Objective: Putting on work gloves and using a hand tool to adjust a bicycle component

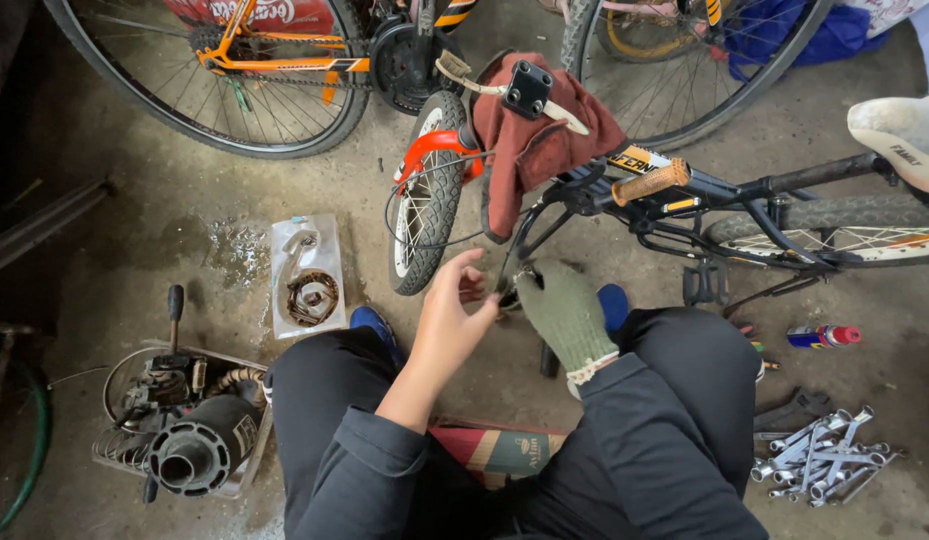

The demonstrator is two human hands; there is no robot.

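A small black bike lies on its side in front of me, with its front wheel (425, 190) and red fork to the left. A dark red rag (530, 140) hangs over the bars beside an orange grip (650, 182). A thin black lever (515, 250) runs down from the bars to my hands. My bare left hand (447, 325) has its fingers curled just left of the lever's lower end; whether it grips anything is unclear. My right hand (567, 312), in a green knit glove, is closed around the lever's lower end and a small metal part.
Several wrenches (820, 455) lie on the concrete at right, near a spray can (825, 335) and a white saddle (905, 130). At left are a plastic bag with a coiled part (307, 280) and an engine assembly (200, 445). An orange bike's wheel (225, 80) stands behind.
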